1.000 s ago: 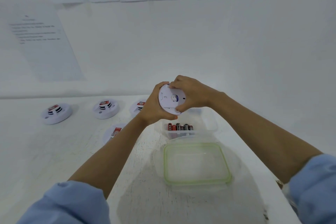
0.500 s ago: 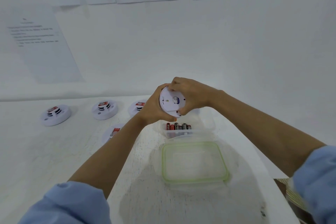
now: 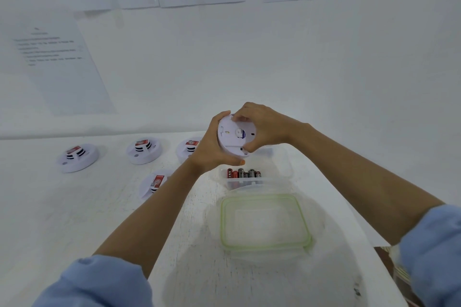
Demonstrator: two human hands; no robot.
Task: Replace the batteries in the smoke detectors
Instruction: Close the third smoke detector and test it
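Observation:
A round white smoke detector point(image 3: 233, 136) is held up above the table with its flat back toward me. My left hand point(image 3: 212, 147) grips its left and lower rim. My right hand point(image 3: 262, 124) curls over its top and right edge, fingertips on the back plate. Below it stands a clear plastic tub point(image 3: 279, 169) with several red and black batteries point(image 3: 243, 173) inside.
Three more detectors point(image 3: 77, 157) point(image 3: 144, 151) point(image 3: 188, 148) sit in a row on the white table point(image 3: 74, 207), and a fourth point(image 3: 153, 184) lies nearer, partly behind my left forearm. A green-rimmed clear lid point(image 3: 264, 222) lies near the tub. Papers hang on the wall.
The detector has turned slightly between my hands, and my right fingers have shifted along its top edge. Both hands keep their hold.

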